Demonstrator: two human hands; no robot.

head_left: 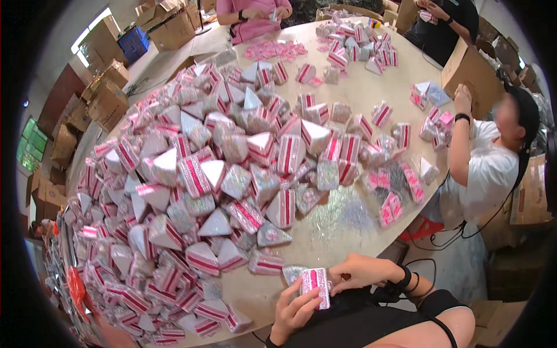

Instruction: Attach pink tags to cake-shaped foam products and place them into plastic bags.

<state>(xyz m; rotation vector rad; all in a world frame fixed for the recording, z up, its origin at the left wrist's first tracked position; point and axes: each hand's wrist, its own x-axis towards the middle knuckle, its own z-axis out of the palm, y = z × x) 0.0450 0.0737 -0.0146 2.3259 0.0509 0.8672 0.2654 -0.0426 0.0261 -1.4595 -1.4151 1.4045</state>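
Observation:
At the near edge of the table, my left hand (296, 310) is closed around a cake-slice-shaped toy (315, 285), its fingers across the lower front. The toy is glittery white with a bright pink band, held upright. My right hand (365, 271) comes in from the right, its fingers bent in a pinch at the toy's right edge. What those fingertips grip is too small to make out. Just behind the held toy lies another glittery piece (294, 272), partly hidden. A striped toy slice (266, 263) rests on the tabletop to the left of it.
A large heap of similar toy slices (214, 168) covers the table's left and middle. Pink packets (390, 209) lie on the right. One person in white (493, 148) sits at the right; two others (255, 20) (444, 29) work behind. Cardboard boxes (107, 104) stand around.

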